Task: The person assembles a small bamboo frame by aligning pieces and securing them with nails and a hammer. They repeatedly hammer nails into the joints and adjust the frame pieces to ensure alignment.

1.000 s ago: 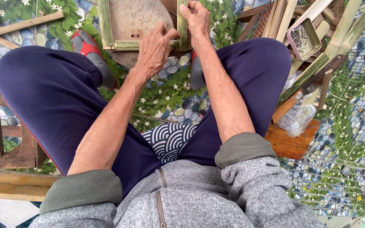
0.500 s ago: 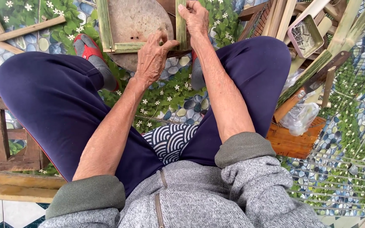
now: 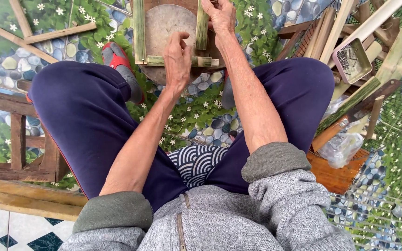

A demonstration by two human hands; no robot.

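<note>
1. The left hand [image 3: 177,58] has lifted a touch since a moment ago: its fingers now curl loosely above the lower bar of the green frame [image 3: 140,32], fingertips just at it, not clamped on anything I can make out.
2. The right hand [image 3: 219,16] holds where it was, pinching the top of the upright green slat [image 3: 202,28], which stands just beside the left hand's knuckles.
3. The frame sits on a round wooden block [image 3: 164,25], right under both hands, unmoved.
4. Off to the right of the right hand, a small pinkish square tin [image 3: 352,60] of nails rests tilted among loose sticks [image 3: 331,32].
5. Below that, near the right knee, a crumpled clear plastic bag [image 3: 343,148] lies on an orange board [image 3: 336,174]; any print on it is too small to tell.
6. A red shoe [image 3: 115,56] shows left of the left hand.
</note>
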